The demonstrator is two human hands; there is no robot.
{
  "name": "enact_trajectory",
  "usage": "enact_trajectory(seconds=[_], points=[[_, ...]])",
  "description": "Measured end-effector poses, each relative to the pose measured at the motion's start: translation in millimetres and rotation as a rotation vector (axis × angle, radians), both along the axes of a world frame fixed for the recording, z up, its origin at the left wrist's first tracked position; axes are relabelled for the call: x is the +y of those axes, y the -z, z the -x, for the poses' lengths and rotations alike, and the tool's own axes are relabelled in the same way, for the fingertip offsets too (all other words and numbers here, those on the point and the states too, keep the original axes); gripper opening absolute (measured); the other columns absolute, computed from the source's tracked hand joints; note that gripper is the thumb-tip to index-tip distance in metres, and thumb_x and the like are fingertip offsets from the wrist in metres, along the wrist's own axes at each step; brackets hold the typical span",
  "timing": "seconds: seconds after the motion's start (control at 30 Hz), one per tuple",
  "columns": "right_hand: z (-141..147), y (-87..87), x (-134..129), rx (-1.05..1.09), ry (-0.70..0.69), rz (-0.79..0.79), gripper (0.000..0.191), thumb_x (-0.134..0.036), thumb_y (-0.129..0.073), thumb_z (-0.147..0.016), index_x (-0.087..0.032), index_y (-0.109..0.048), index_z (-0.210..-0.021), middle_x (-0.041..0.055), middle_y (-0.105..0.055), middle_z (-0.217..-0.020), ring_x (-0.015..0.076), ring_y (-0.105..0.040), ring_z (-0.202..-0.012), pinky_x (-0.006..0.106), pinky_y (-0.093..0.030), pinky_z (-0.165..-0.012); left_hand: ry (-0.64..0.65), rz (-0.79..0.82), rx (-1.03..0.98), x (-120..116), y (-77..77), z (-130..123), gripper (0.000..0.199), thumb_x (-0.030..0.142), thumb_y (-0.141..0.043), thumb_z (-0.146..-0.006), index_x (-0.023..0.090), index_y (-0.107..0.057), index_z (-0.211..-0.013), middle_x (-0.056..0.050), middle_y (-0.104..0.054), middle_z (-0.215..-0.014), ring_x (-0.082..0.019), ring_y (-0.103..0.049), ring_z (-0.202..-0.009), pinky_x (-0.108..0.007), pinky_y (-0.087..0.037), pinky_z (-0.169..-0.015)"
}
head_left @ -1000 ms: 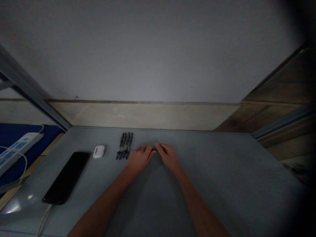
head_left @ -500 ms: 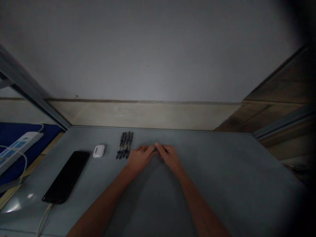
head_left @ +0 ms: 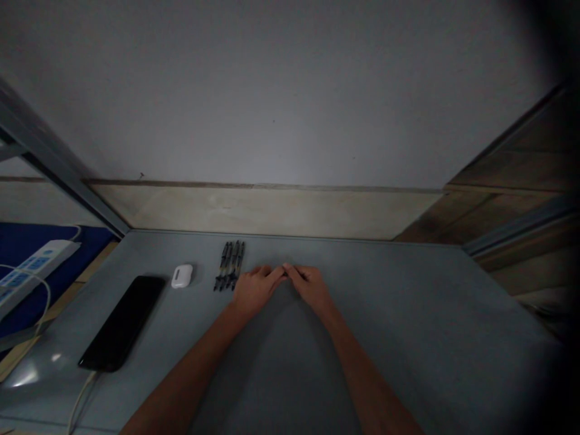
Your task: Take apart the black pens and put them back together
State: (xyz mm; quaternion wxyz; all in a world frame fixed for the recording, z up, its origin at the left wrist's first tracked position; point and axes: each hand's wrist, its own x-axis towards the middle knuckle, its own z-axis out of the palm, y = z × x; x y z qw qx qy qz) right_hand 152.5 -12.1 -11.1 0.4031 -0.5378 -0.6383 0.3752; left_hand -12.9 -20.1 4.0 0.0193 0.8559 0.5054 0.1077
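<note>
Left hand (head_left: 256, 290): palm down, fingers extended, holding nothing.
Right hand (head_left: 312, 287): palm down, fingers extended, holding nothing; fingertips touch the left hand's fingertips.
Pens (head_left: 231, 266): dark, lying parallel in a tight group on the table (head_left: 408, 302), just beside the left hand.
Earbud case (head_left: 182, 276): white, between the pens and the phone.
Phone (head_left: 121, 323): black, lying flat near the table's left edge.
Power strip (head_left: 34, 272): white, left of the table, on a blue surface (head_left: 54, 238).

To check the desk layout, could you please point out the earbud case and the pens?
earbud case (head_left: 182, 276): head view, on its top face.
pens (head_left: 230, 264): head view, on the barrels mid-row.
</note>
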Motion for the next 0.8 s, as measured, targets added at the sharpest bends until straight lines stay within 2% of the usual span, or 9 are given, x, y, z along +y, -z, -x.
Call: enact_trajectory(seconds=[0.17,0.23,0.4,0.5,0.6,0.7,0.8], points=[[3.9,-3.5,-1.5,0.03,-0.026,-0.078,0.037,-0.048,-0.048,-0.087,-0.019,-0.054,-0.065,-0.0022,-0.045,-0.058,0.0127,-0.043,-0.054,0.024,-0.032,-0.052,-0.046,0.029,0.006,-1.2,2.0,-3.3,0.038,0.039,-0.025,-0.098,0.022,-0.058,-0.1,-0.007,-0.067,-0.089,-0.017,-0.064,-0.082,-0.023,-0.048,-0.064],[3.8,-3.2,-0.5,0.012,-0.015,-0.092,0.037,-0.047,-0.049,-0.087,-0.02,-0.051,-0.063,-0.0028,-0.041,-0.057,0.0124,-0.041,-0.054,0.024,-0.031,-0.051,-0.056,0.029,-0.01,-1.0,2.2,-3.6,0.038,0.039,-0.025,-0.098,0.021,-0.058,-0.1,-0.007,-0.067,-0.089,-0.017,-0.065,-0.082,-0.023,-0.048,-0.064],[0.6,1.7,1.6,0.005,0.022,-0.024,0.048,-0.053,-0.048,-0.085,-0.019,-0.042,-0.052,-0.0036,-0.032,-0.05,0.0111,-0.034,-0.048,0.025,-0.025,-0.047,0.01,0.004,-0.013,0.2,0.5,-2.4,0.036,0.047,-0.03,-0.096,0.026,-0.053,-0.115,-0.005,-0.067,-0.092,-0.017,-0.064,-0.084,-0.024,-0.048,-0.066],[0.1,2.1,1.5,0.039,0.023,0.015,0.05,-0.054,-0.046,-0.086,-0.019,-0.042,-0.05,-0.0034,-0.033,-0.048,0.0108,-0.034,-0.046,0.025,-0.025,-0.046,0.002,0.01,0.017,0.3,1.2,-2.9,0.034,0.042,-0.029,-0.097,0.025,-0.057,-0.106,-0.004,-0.067,-0.088,-0.017,-0.064,-0.082,-0.023,-0.048,-0.064],[0.4,-1.2,1.5,0.11,0.027,-0.021,0.044,-0.051,-0.048,-0.086,-0.02,-0.045,-0.055,-0.0031,-0.038,-0.052,0.0114,-0.037,-0.05,0.025,-0.029,-0.048,-0.02,0.012,0.013,0.7,3.2,-3.4,0.036,0.04,-0.027,-0.098,0.021,-0.057,-0.1,-0.005,-0.067,-0.089,-0.017,-0.064,-0.081,-0.023,-0.048,-0.064],[-0.4,-4.2,2.0,0.123,0.013,-0.061,0.037,-0.046,-0.051,-0.085,-0.02,-0.046,-0.059,-0.0035,-0.038,-0.056,0.0116,-0.038,-0.053,0.024,-0.029,-0.05,-0.038,0.01,0.012,1.4,3.4,-2.4,0.038,0.039,-0.024,-0.098,0.02,-0.057,-0.099,-0.006,-0.067,-0.088,-0.017,-0.064,-0.081,-0.024,-0.048,-0.063],[-2.0,-2.9,2.4,0.064,-0.004,-0.043,0.042,-0.046,-0.048,-0.087,-0.02,-0.043,-0.055,-0.0035,-0.036,-0.053,0.0114,-0.036,-0.051,0.025,-0.027,-0.05,-0.016,-0.009,0.001,1.7,0.9,-0.3,0.039,0.043,-0.025,-0.098,0.022,-0.056,-0.106,-0.006,-0.067,-0.09,-0.018,-0.064,-0.081,-0.025,-0.049,-0.064]])
